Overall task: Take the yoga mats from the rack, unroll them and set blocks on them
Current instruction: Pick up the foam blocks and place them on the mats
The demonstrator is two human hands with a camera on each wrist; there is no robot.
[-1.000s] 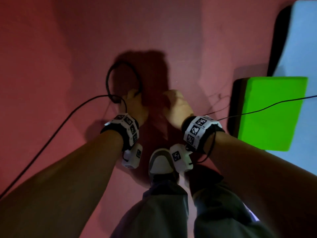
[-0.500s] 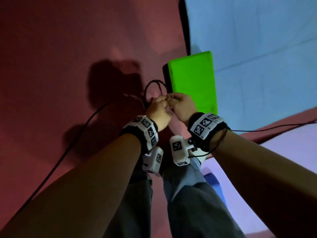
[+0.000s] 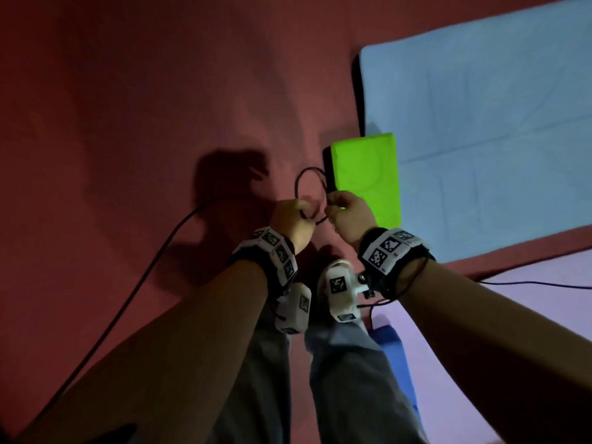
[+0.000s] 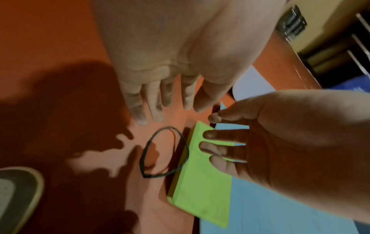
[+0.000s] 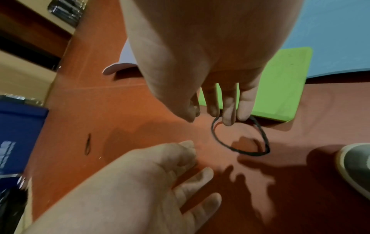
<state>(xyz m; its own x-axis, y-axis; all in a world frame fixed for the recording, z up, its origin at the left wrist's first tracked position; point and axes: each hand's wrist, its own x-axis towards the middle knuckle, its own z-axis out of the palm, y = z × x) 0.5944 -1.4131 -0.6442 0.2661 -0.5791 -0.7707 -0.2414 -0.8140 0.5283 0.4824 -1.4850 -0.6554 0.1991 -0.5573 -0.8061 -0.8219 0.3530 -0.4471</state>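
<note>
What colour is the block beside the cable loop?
Bright green. The block shows best in the head view, lying on the light blue mat's edge.

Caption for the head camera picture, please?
Left hand and right hand near a black cord loop beside green block.

The head view looks steeply down from above onto both forearms, with the left hand (image 3: 293, 219) and right hand (image 3: 349, 213) near its centre. The left wrist view sits close behind its grip, facing down along the fingers (image 4: 156, 102) at the floor (image 4: 50, 39). The right wrist view does likewise. All three share the green block (image 3: 365, 177), the black loop (image 5: 240, 137) beside the grips and the blue mat (image 3: 480, 139).
</note>
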